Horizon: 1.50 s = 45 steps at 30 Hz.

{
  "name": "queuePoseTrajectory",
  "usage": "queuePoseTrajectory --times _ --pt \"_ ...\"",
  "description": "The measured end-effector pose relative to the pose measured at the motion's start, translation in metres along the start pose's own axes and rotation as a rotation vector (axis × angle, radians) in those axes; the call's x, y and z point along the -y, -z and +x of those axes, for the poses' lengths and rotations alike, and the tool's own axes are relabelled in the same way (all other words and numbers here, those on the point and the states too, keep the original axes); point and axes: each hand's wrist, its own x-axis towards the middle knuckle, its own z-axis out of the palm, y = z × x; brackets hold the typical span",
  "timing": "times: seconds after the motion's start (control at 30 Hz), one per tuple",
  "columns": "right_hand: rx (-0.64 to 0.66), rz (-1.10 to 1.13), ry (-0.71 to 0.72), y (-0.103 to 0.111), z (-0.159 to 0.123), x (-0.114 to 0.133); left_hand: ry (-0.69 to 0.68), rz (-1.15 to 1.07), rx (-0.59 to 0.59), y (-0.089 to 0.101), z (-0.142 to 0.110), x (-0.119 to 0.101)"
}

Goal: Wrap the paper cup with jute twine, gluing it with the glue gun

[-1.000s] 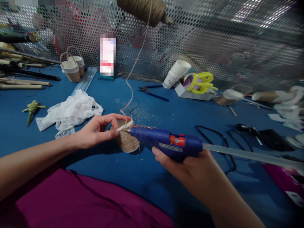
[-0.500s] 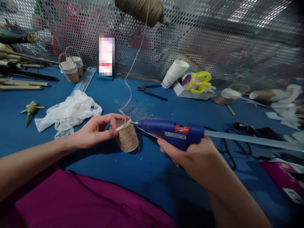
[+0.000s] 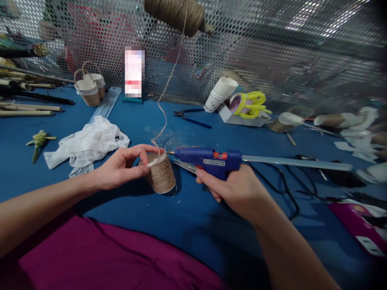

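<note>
With left hand (image 3: 128, 167), half curled, pinching the rim of twine-wrapped cup (image 3: 161, 175) between thumb and fingers, index stretched along the rim's far side. With right hand (image 3: 234, 189), closed around the handle of blue glue gun (image 3: 208, 159), right of the cup. Aiming the nozzle at the right of the cup's rim, very close; cannot tell if touching. At the gun's back end, pointing away from the cup: clear glue stick (image 3: 296, 162). Under the gun, just right of the cup: pale blades (image 3: 186, 165), cannot tell if held. Cup tilted, low over blue desk (image 3: 151, 225). Up from the cup's rim: thin twine (image 3: 165, 117), to brown spool (image 3: 175, 16) above and beyond. Left of the cup: crumpled white lace (image 3: 90, 143); farther left, green plaited figure (image 3: 39, 139). Beyond and left of the cup: two small handled cups (image 3: 88, 96), phone (image 3: 133, 72) with blurred screen. Beyond and right of the cup: pliers (image 3: 195, 121), spread open; tilted stack of white paper cups (image 3: 220, 94); white box (image 3: 240, 120). Well right of the cup: black cable (image 3: 298, 209), magenta item (image 3: 353, 223). Behind, beyond the cup: perforated metal panel (image 3: 105, 40).
</note>
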Motion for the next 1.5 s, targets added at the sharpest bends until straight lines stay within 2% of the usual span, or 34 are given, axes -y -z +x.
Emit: queuePoseTrajectory --times 0.1,0.17,0.23,0.3,0.43,0.63,0.77,0.83,0.87,0.93,1.0,1.1,1.23,1.37,1.5 --pt "0.039 0.089 -0.125 0.001 0.006 0.0 -0.003 0.012 -0.003 0.001 0.0 0.001" --pt "-0.041 0.113 -0.175 0.003 0.014 -0.005 -0.002 0.016 -0.001 0.001 0.0 0.001" --pt "-0.156 -0.006 -0.188 0.005 0.025 -0.013 -0.007 0.016 0.002 0.001 0.0 0.002" --pt "-0.213 -0.24 -0.216 0.006 0.039 -0.023 -0.013 0.013 0.004 0.001 0.0 0.002" --pt "-0.198 -0.354 -0.253 0.005 0.062 -0.039 -0.022 0.016 0.014 0.001 0.0 0.003" --pt "-0.25 -0.414 -0.226 -0.005 0.069 -0.045 -0.052 0.076 0.03 -0.001 0.0 0.0" --pt "-0.326 -0.409 -0.109 -0.007 0.059 -0.024 -0.078 0.14 0.045 -0.004 -0.002 -0.003" --pt "-0.257 -0.316 -0.002 -0.011 0.052 -0.006 -0.101 0.183 0.054 -0.005 -0.003 -0.004" --pt "-0.178 -0.229 0.062 -0.014 0.048 0.003 -0.119 0.203 0.058 -0.006 -0.004 -0.004" --pt "0.049 0.093 0.2 -0.021 0.043 0.021 -0.162 0.24 0.064 -0.007 -0.004 -0.004" --pt "0.136 0.253 0.224 -0.03 0.039 0.033 -0.195 0.278 0.062 -0.008 -0.005 -0.004" --pt "0.146 0.395 0.166 -0.04 0.037 0.041 -0.204 0.322 0.07 -0.008 -0.005 -0.005" --pt "0.127 0.59 0.126 -0.039 0.034 0.037 -0.182 0.28 0.068 -0.008 -0.004 -0.005" --pt "0.019 0.642 0.062 -0.031 0.028 0.03 -0.11 0.145 0.072 -0.007 -0.005 -0.004" --pt "-0.014 0.644 0.021 -0.029 0.02 0.022 -0.026 -0.035 0.079 -0.008 -0.005 -0.005"
